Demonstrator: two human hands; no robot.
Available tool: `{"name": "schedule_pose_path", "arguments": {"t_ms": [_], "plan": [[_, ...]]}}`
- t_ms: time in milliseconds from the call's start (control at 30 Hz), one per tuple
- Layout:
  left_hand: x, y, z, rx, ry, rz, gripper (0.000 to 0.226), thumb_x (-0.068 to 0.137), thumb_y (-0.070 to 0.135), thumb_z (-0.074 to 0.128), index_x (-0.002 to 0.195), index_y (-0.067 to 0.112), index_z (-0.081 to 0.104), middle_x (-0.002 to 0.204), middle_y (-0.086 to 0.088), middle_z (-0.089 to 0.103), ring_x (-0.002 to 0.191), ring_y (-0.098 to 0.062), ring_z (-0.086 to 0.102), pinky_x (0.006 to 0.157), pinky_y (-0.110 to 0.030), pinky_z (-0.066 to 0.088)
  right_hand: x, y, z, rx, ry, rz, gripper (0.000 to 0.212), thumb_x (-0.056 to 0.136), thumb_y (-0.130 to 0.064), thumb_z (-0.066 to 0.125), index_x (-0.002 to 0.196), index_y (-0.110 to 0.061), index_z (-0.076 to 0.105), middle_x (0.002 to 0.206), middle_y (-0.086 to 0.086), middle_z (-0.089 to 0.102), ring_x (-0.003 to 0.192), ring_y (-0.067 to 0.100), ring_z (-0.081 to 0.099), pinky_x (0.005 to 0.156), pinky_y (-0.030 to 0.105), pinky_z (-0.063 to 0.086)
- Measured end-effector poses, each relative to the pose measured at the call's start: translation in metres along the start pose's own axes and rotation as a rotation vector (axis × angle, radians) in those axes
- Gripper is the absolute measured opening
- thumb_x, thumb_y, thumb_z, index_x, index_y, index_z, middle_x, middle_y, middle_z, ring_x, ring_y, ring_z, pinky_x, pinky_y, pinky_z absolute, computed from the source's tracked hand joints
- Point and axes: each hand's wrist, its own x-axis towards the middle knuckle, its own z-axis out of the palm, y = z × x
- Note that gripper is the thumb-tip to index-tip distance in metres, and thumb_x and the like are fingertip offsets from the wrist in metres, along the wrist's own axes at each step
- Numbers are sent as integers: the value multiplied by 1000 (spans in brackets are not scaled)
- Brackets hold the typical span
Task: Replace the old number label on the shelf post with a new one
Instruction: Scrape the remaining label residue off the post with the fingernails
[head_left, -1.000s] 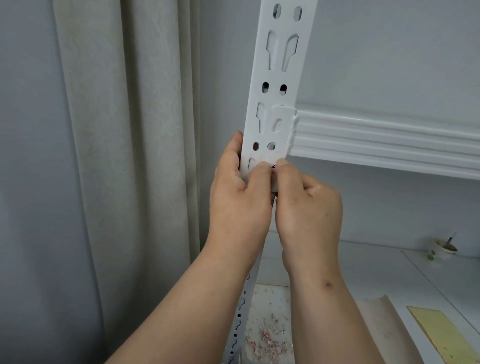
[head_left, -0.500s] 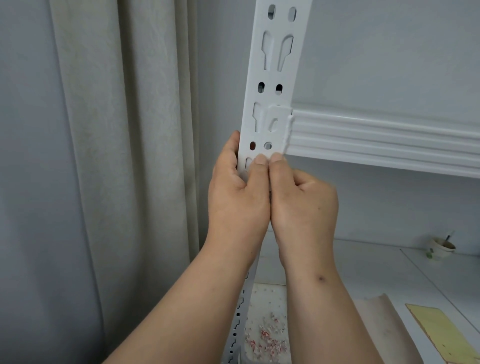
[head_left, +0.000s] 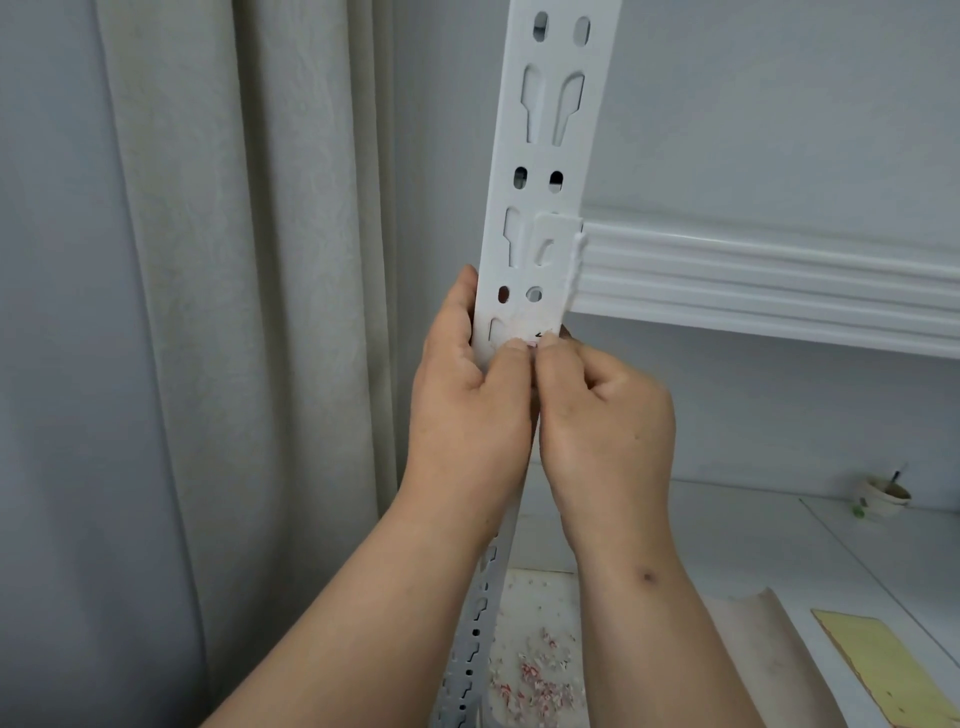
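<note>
A white slotted shelf post (head_left: 550, 156) rises through the middle of the view. A remnant of the old number label (head_left: 540, 335) shows on it just above my thumbs, with a black mark and pinkish residue around it. My left hand (head_left: 467, 410) wraps the post's left edge, its thumb pressed on the label's lower edge. My right hand (head_left: 608, 421) is curled beside it, thumb tip on the same spot. The rest of the label is hidden under my thumbs.
A white shelf beam (head_left: 753, 280) runs right from the post. Red and white label scraps (head_left: 535, 680) lie on the lower shelf, with a yellow sheet (head_left: 883, 670) and a small cup (head_left: 883, 496) to the right. A beige curtain (head_left: 234, 312) hangs at left.
Both thumbs have slid slightly down the post, uncovering a black mark and residue of the label. The view has shifted a little.
</note>
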Motion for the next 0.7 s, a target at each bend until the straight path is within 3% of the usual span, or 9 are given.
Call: {"name": "schedule_pose_path", "arguments": {"t_ms": [67, 267, 433, 567, 700], "plan": [[1, -2, -1, -9, -13, -5, 65, 82, 8, 44, 143, 30, 47, 128, -8, 67, 106, -20, 67, 98, -51, 54, -1, 1, 1, 13, -11, 9, 45, 88, -21, 57, 43, -23, 54, 36, -9, 47, 36, 6, 39, 40, 16, 30], [3, -7, -3, -20, -20, 4, 63, 88, 20, 47, 150, 28, 39, 141, 1, 60, 125, -16, 61, 107, -44, 49, 2, 2, 4, -52, 22, -32, 44, 89, -29, 57, 47, -16, 56, 37, -8, 48, 37, 8, 41, 41, 16, 31], [5, -12, -6, -37, -59, 4, 66, 84, 6, 44, 148, 22, 41, 139, -13, 59, 126, -34, 59, 105, -44, 48, 1, 7, 2, -99, 1, -55, 34, 89, -26, 54, 60, -11, 62, 43, -3, 52, 40, 9, 40, 41, 18, 32], [6, -16, -7, -67, -52, 0, 67, 85, 12, 46, 150, 25, 37, 146, -10, 54, 133, -31, 54, 110, -56, 43, 0, 8, 5, -104, 6, -60, 30, 91, -30, 54, 64, -23, 66, 44, -14, 55, 41, 7, 48, 41, 11, 31], [7, -22, -8, -69, -44, 11, 67, 88, 17, 46, 153, 28, 33, 150, 0, 52, 136, -20, 53, 114, -48, 41, 3, 11, 5, -167, 21, -104, 33, 91, -35, 53, 64, -19, 65, 50, -10, 60, 45, 10, 50, 43, 15, 33]]}}
